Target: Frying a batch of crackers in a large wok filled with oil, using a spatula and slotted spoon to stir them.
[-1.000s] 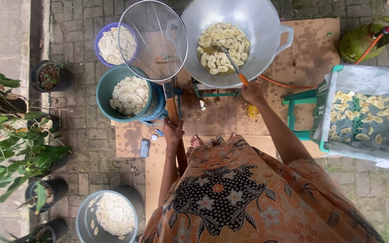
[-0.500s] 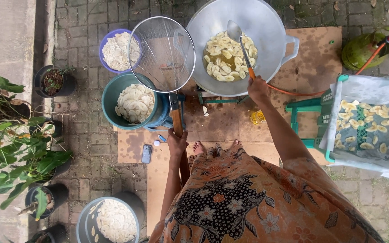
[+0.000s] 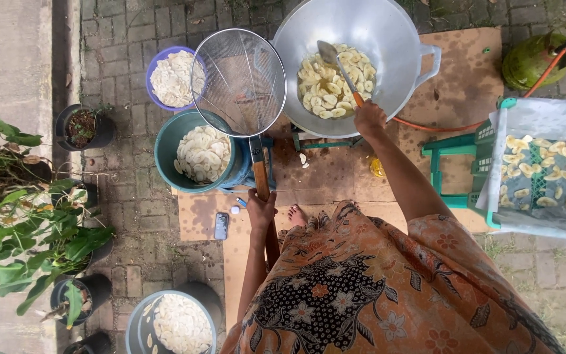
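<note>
Progress, judged from the layout: raw slices remain in the purple bowl [image 3: 173,77], the teal bucket [image 3: 194,152] and the grey bucket [image 3: 171,322]; one batch lies in the wok [image 3: 361,59]; finished chips fill the lined crate [image 3: 545,174] at right. Frying appears mid-run, with much stock left.

Left hand [image 3: 261,211]: fingers closed around the wooden handle of the empty wire skimmer [image 3: 240,82], which is held between the bowl and the wok.

Right hand [image 3: 369,119]: fingers closed on the spatula [image 3: 339,62], whose blade rests among the slices in the wok.
</note>
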